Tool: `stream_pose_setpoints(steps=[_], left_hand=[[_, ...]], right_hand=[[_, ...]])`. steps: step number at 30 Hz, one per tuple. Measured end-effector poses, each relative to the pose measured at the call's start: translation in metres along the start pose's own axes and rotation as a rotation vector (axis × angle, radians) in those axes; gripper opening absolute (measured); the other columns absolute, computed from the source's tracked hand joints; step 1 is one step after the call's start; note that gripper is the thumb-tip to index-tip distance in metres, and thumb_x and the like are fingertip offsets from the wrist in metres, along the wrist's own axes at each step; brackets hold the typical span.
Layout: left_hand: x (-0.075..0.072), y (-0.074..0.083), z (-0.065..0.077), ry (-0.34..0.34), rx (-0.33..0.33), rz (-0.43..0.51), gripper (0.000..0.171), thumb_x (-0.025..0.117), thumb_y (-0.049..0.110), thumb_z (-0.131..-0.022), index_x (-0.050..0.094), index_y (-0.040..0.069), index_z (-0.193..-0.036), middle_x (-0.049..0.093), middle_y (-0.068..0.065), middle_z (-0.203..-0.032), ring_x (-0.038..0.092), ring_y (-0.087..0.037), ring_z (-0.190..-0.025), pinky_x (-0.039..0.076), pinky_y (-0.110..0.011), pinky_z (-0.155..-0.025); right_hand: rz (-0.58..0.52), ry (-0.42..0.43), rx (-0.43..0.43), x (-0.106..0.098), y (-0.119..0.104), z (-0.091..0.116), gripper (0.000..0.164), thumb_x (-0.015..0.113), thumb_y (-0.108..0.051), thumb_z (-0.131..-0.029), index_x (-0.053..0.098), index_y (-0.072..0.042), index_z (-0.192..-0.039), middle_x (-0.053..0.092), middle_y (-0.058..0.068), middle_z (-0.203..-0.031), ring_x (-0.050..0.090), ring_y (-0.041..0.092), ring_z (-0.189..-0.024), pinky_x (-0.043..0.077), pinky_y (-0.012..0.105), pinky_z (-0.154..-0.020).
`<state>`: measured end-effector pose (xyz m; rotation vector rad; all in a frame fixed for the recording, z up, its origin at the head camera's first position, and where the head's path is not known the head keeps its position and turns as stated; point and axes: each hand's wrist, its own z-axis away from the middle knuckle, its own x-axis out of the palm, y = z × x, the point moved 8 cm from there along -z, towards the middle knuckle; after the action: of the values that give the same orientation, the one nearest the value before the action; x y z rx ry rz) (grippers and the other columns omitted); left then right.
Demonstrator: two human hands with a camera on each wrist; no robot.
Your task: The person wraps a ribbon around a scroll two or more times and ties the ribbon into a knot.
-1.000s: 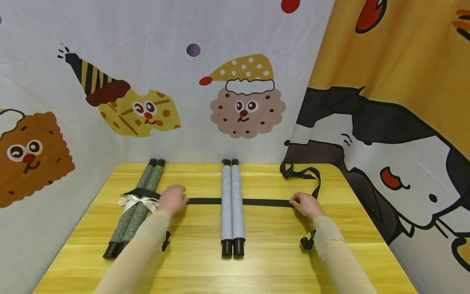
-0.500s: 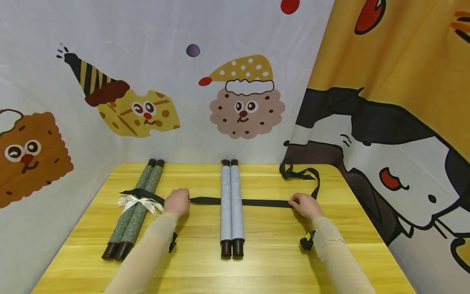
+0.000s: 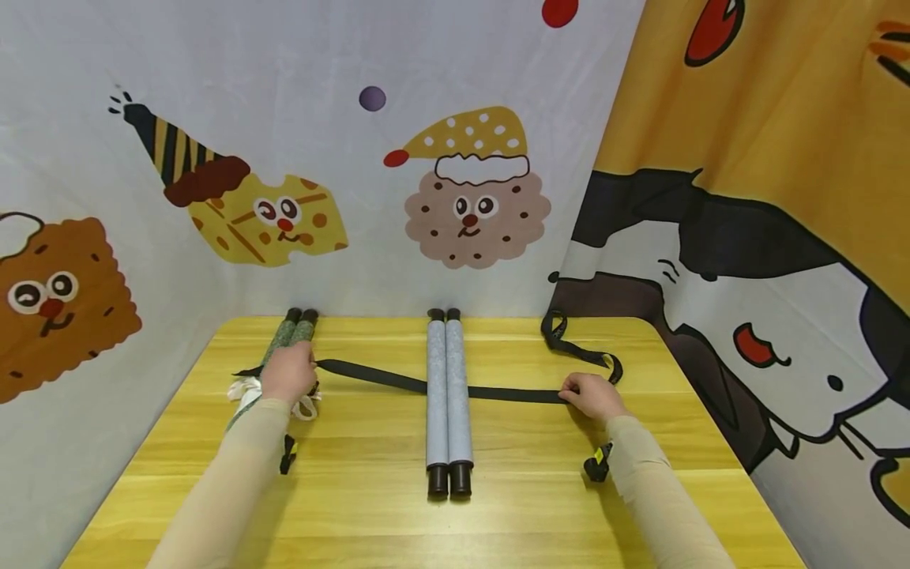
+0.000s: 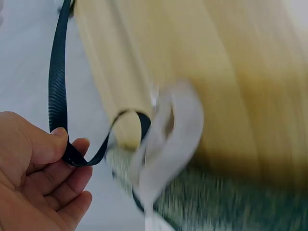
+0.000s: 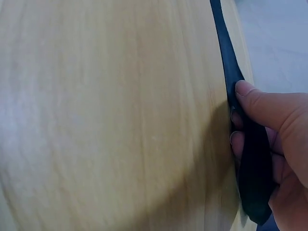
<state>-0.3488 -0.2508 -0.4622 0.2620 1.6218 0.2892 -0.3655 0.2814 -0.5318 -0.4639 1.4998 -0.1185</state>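
A black ribbon (image 3: pixel 370 374) runs under a pair of pale grey-blue scroll rolls (image 3: pixel 448 395) with dark end knobs. My left hand (image 3: pixel 287 374) pinches the ribbon between thumb and fingers, above the green scroll pair (image 3: pixel 280 336); in the left wrist view the ribbon (image 4: pixel 58 82) bends over the fingertips. A white ribbon bow (image 3: pixel 245 389) around the green pair is partly hidden by that hand and blurred in the left wrist view. On the right, my right hand (image 3: pixel 593 397) pinches the same black ribbon (image 5: pixel 257 163) close to the table.
The ribbon's loose tail curls at the back right of the yellow wood table (image 3: pixel 526 474). A printed cloth (image 3: pixel 320 47) hangs behind the table, and an orange and white one (image 3: pixel 782 118) hangs at the right.
My left hand first shifted slightly right, then went left and up over the green scrolls, pulling the ribbon along. The ribbon's right tail has straightened somewhat. My right hand has stayed put.
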Motion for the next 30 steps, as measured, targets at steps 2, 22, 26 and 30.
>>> stream_pose_setpoints(steps=[2, 22, 26, 30], left_hand=[[-0.012, -0.011, 0.001, 0.009, -0.013, 0.003, 0.006, 0.061, 0.006, -0.094, 0.06, 0.001, -0.091, 0.063, -0.016, -0.082, 0.061, -0.036, -0.074, 0.05, -0.05, -0.06], [-0.086, -0.109, 0.03, 0.144, -0.231, 0.012, 0.009, 0.053, 0.002, -0.091, 0.051, -0.004, -0.085, 0.056, -0.02, -0.077, 0.052, -0.035, -0.067, 0.041, -0.042, -0.053], [-0.091, -0.124, 0.035, 0.151, -0.28, 0.009, 0.009, 0.054, 0.001, -0.086, 0.054, -0.001, -0.077, 0.057, -0.016, -0.071, 0.051, -0.034, -0.066, 0.041, -0.04, -0.049], [-0.089, -0.134, 0.037, 0.139, -0.314, 0.015, 0.013, 0.055, 0.003, -0.087, 0.055, 0.003, -0.074, 0.058, -0.014, -0.07, 0.052, -0.033, -0.066, 0.042, -0.04, -0.048]], right_hand=[[0.003, -0.004, -0.004, 0.0, -0.001, 0.0, 0.012, 0.072, -0.021, -0.092, 0.067, -0.013, -0.086, 0.064, -0.002, -0.082, 0.056, 0.016, -0.072, 0.049, 0.043, -0.073], [0.06, -0.002, -0.036, -0.002, -0.002, 0.001, 0.011, 0.075, -0.021, -0.089, 0.069, -0.013, -0.088, 0.066, -0.002, -0.083, 0.058, 0.016, -0.073, 0.051, 0.043, -0.074], [0.06, -0.014, -0.026, -0.004, 0.0, 0.001, 0.012, 0.075, -0.022, -0.09, 0.068, -0.012, -0.088, 0.066, -0.002, -0.083, 0.058, 0.017, -0.073, 0.051, 0.044, -0.074], [0.064, -0.023, -0.016, -0.003, 0.002, 0.002, 0.012, 0.075, -0.023, -0.09, 0.069, -0.012, -0.089, 0.066, -0.001, -0.083, 0.057, 0.017, -0.072, 0.05, 0.043, -0.073]])
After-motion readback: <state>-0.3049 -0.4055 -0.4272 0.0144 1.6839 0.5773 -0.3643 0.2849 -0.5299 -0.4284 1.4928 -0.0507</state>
